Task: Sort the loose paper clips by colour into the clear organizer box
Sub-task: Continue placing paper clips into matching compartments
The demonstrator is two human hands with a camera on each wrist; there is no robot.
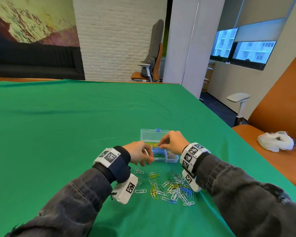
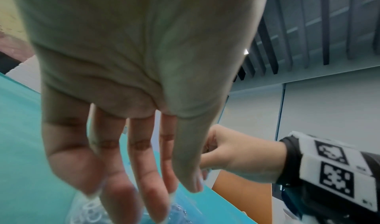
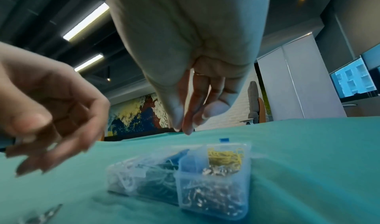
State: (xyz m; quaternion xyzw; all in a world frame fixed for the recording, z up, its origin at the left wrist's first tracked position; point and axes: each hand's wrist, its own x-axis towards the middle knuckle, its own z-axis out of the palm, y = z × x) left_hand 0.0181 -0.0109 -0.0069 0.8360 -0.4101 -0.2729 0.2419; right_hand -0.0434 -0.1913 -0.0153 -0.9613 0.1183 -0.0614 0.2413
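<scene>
The clear organizer box [image 1: 172,161] stands open on the green cloth, its lid [image 1: 150,135] upright behind it. Its compartments hold yellow clips [image 3: 226,157], silver clips [image 3: 211,193], blue and green clips [image 3: 158,178] and white clips [image 3: 121,178]. My right hand [image 1: 171,142] hovers over the yellow compartment with thumb and fingertips [image 3: 176,123] pinched together. I see no clip between them. Over the box's left end, my left hand [image 1: 140,154] has its fingers [image 2: 144,170] straight and relaxed, holding nothing. The loose pile of mixed clips [image 1: 171,189] lies nearer me, between my wrists.
The green cloth [image 1: 75,125] covers the whole table. Its right edge runs diagonally past my right arm. Beyond it, an orange chair [image 1: 280,100] carries a white plastic bag [image 1: 275,141], next to a white armrest [image 1: 238,98]. A stray clip [image 3: 47,214] lies near the right wrist camera.
</scene>
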